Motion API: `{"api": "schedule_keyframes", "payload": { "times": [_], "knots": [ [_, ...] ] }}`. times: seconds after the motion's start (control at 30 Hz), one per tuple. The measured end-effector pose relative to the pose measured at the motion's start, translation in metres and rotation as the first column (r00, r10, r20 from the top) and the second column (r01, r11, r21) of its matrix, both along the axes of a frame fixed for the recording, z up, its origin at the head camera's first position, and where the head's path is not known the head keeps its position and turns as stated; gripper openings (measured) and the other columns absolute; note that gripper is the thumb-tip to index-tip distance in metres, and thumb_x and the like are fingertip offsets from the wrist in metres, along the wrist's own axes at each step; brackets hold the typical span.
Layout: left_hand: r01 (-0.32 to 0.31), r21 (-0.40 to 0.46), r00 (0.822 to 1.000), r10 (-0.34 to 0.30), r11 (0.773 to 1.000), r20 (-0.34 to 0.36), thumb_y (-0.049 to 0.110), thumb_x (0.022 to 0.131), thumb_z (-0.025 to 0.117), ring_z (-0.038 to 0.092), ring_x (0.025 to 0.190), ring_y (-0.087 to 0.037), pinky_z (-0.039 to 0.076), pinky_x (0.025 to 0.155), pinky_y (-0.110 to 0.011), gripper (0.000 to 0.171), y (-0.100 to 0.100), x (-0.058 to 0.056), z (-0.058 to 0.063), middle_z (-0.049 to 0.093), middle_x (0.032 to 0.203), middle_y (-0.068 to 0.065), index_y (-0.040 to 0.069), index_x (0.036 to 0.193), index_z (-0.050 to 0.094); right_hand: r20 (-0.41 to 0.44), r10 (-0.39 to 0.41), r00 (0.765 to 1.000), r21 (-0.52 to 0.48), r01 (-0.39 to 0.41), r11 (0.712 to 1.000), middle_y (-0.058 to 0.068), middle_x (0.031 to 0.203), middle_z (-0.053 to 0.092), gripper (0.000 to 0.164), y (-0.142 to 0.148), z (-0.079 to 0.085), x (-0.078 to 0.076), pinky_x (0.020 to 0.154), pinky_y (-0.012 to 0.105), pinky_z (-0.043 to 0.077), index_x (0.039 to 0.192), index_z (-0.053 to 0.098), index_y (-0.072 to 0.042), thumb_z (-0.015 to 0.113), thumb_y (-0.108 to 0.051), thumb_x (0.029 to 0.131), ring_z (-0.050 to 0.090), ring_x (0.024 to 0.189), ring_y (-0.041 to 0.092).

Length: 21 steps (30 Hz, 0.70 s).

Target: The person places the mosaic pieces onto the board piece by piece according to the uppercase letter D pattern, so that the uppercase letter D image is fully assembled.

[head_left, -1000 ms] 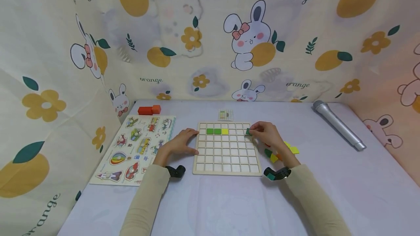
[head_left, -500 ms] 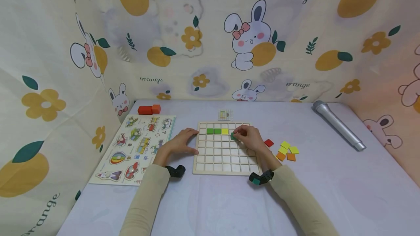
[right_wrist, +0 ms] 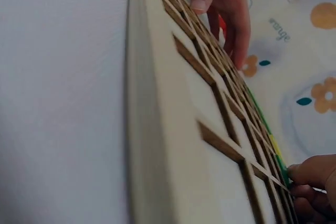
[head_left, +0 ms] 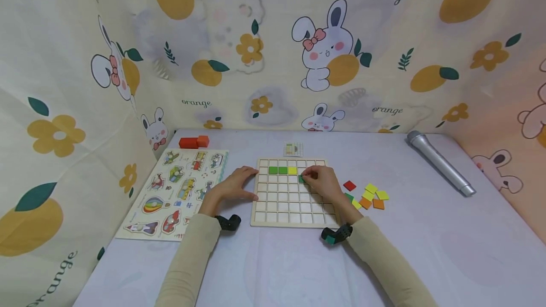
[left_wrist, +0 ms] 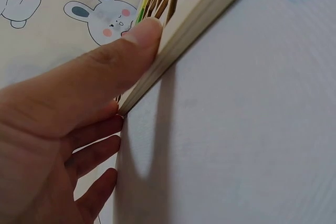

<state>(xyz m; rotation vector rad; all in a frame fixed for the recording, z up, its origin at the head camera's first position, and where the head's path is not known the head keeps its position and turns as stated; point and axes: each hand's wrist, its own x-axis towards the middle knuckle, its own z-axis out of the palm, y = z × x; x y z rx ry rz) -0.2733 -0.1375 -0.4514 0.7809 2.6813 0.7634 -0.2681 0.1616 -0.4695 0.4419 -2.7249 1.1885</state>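
A wooden grid board (head_left: 273,224) lies flat. Two green tiles (head_left: 277,170) and a yellow tile (head_left: 292,170) sit side by side in its second row from the far edge. My right hand (head_left: 323,184) pinches a dark green tile (head_left: 301,179) over the grid, just right of and nearer than the yellow one. In the right wrist view, its thumb and fingertips (right_wrist: 295,171) meet at that tile. My left hand (head_left: 233,186) rests at the board's left edge. The left wrist view shows the thumb (left_wrist: 143,34) on the rim and the other fingers loosely extended beside it.
Right of the board lie a red tile (head_left: 350,185) and several yellow, orange and green ones (head_left: 378,204). A small printed card (head_left: 293,149) lies behind the board. A picture puzzle (head_left: 147,224) and red blocks (head_left: 189,143) are at left, a silver microphone (head_left: 441,164) at right.
My right hand has moved left across the board with the green tile, from the right edge to beside the yellow tile, then slightly lower. The left hand has stayed put.
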Motion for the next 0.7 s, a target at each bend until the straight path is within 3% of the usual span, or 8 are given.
{"api": "schedule_keyframes", "payload": {
  "times": [0.23, 0.37, 0.5, 0.7],
  "knots": [
    [-0.013, -0.003, 1.0, 0.013, 1.0, 0.013, 0.033, 0.075, 0.078, 0.027, 0.136, -0.03, 0.022, 0.114, -0.043, 0.082, 0.001, 0.002, 0.002, 0.035, 0.145, -0.013, 0.006, 0.141, 0.037, 0.063, 0.028, 0.998, -0.014, -0.027, 1.0, 0.002, 0.081, 0.061, 0.019, 0.015, 0.007, -0.001, 0.06, 0.024, 0.046, 0.105, 0.067, -0.009, 0.064, -0.017, 0.088, 0.053, 0.071, 0.016],
    [-0.027, -0.009, 0.999, 0.027, 1.0, 0.016, 0.034, 0.074, 0.078, 0.027, 0.137, -0.029, 0.022, 0.114, -0.043, 0.083, 0.001, 0.002, 0.001, 0.035, 0.146, -0.012, 0.007, 0.142, 0.037, 0.033, 0.027, 0.999, -0.011, -0.027, 1.0, 0.005, 0.084, 0.062, 0.021, 0.034, 0.013, 0.003, 0.06, 0.026, 0.046, 0.106, 0.067, -0.007, 0.065, -0.014, 0.087, 0.054, 0.073, 0.018],
    [-0.027, -0.009, 0.999, 0.027, 1.0, 0.017, 0.034, 0.075, 0.077, 0.027, 0.137, -0.029, 0.022, 0.114, -0.043, 0.083, 0.001, 0.001, 0.0, 0.034, 0.146, -0.012, 0.007, 0.142, 0.037, -0.003, -0.01, 1.0, 0.044, 0.01, 0.999, 0.006, 0.089, 0.063, 0.021, 0.058, 0.018, 0.007, 0.062, 0.027, 0.046, 0.106, 0.067, -0.008, 0.066, -0.016, 0.087, 0.054, 0.077, 0.018],
    [-0.017, -0.016, 1.0, 0.017, 1.0, 0.013, 0.034, 0.076, 0.077, 0.027, 0.136, -0.029, 0.022, 0.114, -0.043, 0.082, 0.001, 0.0, 0.0, 0.035, 0.146, -0.013, 0.006, 0.142, 0.037, 0.05, -0.08, 0.996, 0.188, 0.069, 0.98, 0.009, 0.095, 0.061, 0.026, 0.09, 0.024, 0.017, 0.067, 0.029, 0.048, 0.108, 0.066, -0.007, 0.067, -0.021, 0.086, 0.052, 0.082, 0.022]
  ]
}}
